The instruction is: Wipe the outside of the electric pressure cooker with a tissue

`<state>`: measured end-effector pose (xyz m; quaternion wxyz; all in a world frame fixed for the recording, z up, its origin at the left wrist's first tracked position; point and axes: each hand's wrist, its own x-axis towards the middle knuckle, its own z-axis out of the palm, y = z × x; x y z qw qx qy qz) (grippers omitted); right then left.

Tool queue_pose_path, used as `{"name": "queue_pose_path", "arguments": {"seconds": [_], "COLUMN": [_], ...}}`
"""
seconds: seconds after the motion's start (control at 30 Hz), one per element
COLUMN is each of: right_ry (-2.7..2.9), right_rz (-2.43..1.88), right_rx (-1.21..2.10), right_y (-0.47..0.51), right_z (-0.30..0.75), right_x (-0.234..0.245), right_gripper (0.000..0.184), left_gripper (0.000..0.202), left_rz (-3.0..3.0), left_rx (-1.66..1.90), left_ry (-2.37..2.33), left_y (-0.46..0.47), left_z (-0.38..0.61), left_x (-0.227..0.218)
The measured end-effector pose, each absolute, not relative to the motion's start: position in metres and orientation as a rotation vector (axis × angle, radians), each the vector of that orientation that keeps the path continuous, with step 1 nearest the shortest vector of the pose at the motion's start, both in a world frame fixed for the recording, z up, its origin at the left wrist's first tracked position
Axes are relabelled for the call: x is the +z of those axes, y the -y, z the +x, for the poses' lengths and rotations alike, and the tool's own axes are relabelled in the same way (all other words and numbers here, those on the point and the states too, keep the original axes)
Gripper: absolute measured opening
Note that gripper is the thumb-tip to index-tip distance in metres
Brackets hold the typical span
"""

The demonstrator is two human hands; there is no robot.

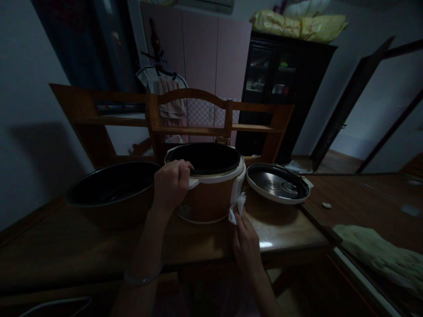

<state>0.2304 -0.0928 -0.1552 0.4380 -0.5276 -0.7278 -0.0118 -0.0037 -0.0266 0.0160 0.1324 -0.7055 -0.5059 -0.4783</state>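
A rice cooker body (pixel 205 198), brown with a white rim, stands upright on the wooden desk, its dark inside showing from above. My left hand (pixel 172 181) is closed over the near left part of its rim, by a white handle. With my right hand (pixel 245 240) I hold a crumpled white tissue (pixel 237 208) against the cooker's lower right side, below its white panel. Left of the cooker sits a dark inner pot (pixel 112 189). To the right lies the round lid (pixel 277 184), with its metal inner side facing up.
A wooden shelf rack (pixel 190 93) rises along the desk's back edge. At the right, a brown surface holds a pale green cloth (pixel 376 253) and a small white object (pixel 326 205). Behind are a pink wardrobe (pixel 201 53) and a black cabinet (pixel 294 79).
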Motion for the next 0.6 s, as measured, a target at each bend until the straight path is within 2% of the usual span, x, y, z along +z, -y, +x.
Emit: {"name": "queue_pose_path", "arguments": {"seconds": [0.27, 0.6], "right_ry": [1.784, 1.571], "right_rz": [-1.323, -1.294], "right_rx": [-0.029, 0.147], "right_y": [0.093, 0.097], "right_z": [0.232, 0.230], "right_x": [-0.166, -0.160], "right_gripper": [0.067, 0.054], "left_gripper": [0.046, 0.046], "left_rz": [-2.060, -2.078], "left_rx": [-1.373, -1.390], "left_ry": [1.469, 1.471], "left_y": [0.027, 0.028], "left_z": [-0.004, -0.004], "left_x": [0.017, 0.018]}}
